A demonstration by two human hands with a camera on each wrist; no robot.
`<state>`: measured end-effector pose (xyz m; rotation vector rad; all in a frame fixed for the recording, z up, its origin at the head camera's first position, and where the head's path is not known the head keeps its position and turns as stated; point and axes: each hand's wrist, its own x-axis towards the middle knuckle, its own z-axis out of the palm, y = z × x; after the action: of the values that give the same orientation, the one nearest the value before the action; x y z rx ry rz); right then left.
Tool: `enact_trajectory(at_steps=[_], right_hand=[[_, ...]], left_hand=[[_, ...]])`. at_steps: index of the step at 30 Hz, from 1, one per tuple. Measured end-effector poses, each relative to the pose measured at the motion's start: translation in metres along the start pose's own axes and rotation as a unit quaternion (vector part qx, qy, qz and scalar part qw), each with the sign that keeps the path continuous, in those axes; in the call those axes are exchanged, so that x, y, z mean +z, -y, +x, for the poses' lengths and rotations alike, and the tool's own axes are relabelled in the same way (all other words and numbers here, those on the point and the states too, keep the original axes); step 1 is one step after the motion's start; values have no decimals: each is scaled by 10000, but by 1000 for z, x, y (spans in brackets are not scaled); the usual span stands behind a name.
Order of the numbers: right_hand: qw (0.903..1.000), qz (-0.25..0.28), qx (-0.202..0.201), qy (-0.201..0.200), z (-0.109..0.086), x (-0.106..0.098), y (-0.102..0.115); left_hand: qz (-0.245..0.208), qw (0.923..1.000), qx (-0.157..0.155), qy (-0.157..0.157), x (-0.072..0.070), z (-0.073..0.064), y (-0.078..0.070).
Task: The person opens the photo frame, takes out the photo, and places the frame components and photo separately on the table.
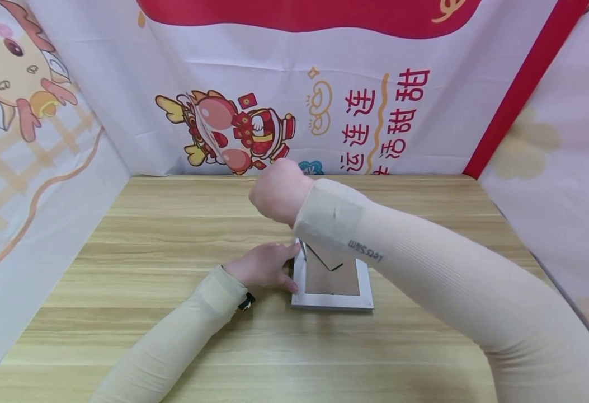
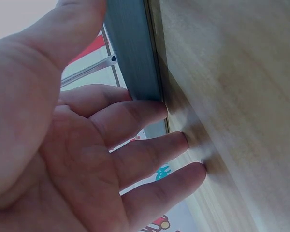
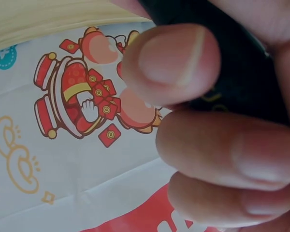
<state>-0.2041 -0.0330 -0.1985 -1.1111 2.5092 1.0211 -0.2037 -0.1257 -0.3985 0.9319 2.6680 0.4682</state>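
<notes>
A picture frame [image 1: 333,301] lies back up on the table, showing a pale border and a brown backing board [image 1: 334,282] with a thin black bent line on it. My left hand [image 1: 266,266] rests against the frame's left side. In the left wrist view its fingers [image 2: 135,121] are fairly straight, touching the frame's grey side edge [image 2: 135,53] and the tabletop. Raised over the frame's far end, my right hand [image 1: 280,193] grips the dark handle [image 3: 246,72] of what looks like a screwdriver. Its metal shaft [image 2: 89,70] reaches near the frame's edge; the contact point is hidden.
The wood-grain table [image 1: 173,224] meets a printed cloth backdrop [image 1: 254,61] at its far edge, with cloth walls at both sides. My right forearm [image 1: 425,246] crosses above the frame and covers its upper right part.
</notes>
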Motion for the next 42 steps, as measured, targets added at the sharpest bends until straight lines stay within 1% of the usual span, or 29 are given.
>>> enact_trajectory(at_steps=[5, 7, 11, 15, 18, 22, 26, 30, 33, 35, 38, 40, 42], right_hand=[[9998, 190, 2, -83, -3, 3, -4], [9988, 445, 46, -189, -6, 8, -8], [9969, 662, 80, -413, -13, 22, -21], [9950, 841, 129, -516, -17, 34, -34], [9931, 1010, 139, -572, -18, 39, -39], [9935, 959, 82, -614, -17, 35, -38], [9948, 877, 97, -513, -15, 25, -28], [9981, 507, -9, -356, -12, 15, -18], [9993, 210, -120, -295, -11, 11, -15], [9992, 248, -88, -308, -11, 12, -15], [9980, 468, -15, -415, -12, 16, -19], [9960, 714, 51, -534, -14, 21, -23], [9943, 886, 68, -591, -17, 27, -29]], left_hand=[[71, 10000, -2, -17, 1, 0, 1], [132, 9999, -45, -23, 2, 0, 0], [233, 9997, -114, -33, 3, -1, -1], [231, 9997, 19, -92, 2, -2, -1], [191, 9997, 100, -93, 1, -3, -1], [133, 9999, 43, -41, 0, -4, -2], [128, 9999, -112, -4, -1, -5, -4], [199, 9996, -198, -10, 0, -5, -4], [186, 9995, -236, 1, 0, -4, -4], [177, 9994, -282, 17, 1, -4, -4], [165, 9992, -347, 56, 0, -5, -4], [154, 9994, -318, 46, 0, -5, -4], [177, 9996, -216, 30, 0, -4, -4]])
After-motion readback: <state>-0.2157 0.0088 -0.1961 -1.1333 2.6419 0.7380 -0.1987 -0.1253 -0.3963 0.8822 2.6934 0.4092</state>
